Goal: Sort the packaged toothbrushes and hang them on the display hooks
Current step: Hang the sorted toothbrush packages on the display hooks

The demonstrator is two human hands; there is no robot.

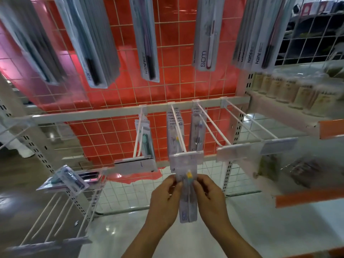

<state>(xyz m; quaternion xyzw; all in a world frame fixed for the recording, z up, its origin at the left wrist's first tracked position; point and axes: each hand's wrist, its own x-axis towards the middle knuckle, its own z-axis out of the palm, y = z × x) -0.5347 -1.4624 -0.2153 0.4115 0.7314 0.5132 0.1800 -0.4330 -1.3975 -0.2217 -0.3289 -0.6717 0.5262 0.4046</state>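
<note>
Your grip is two-handed, left hand [164, 192] and right hand [208, 190] pinching the edges of the toothbrush pack [187, 192] at lower centre, keeping it upright so its top meets the middle hook [178, 129].

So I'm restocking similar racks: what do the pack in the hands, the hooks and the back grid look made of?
The pack held by both hands looks like clear glossy plastic over a printed card, since the brush shows through. The hooks look like white-coated metal rod, thin and straight. The back grid seems to be white-coated wire mesh; the coating type is unclear.
</note>
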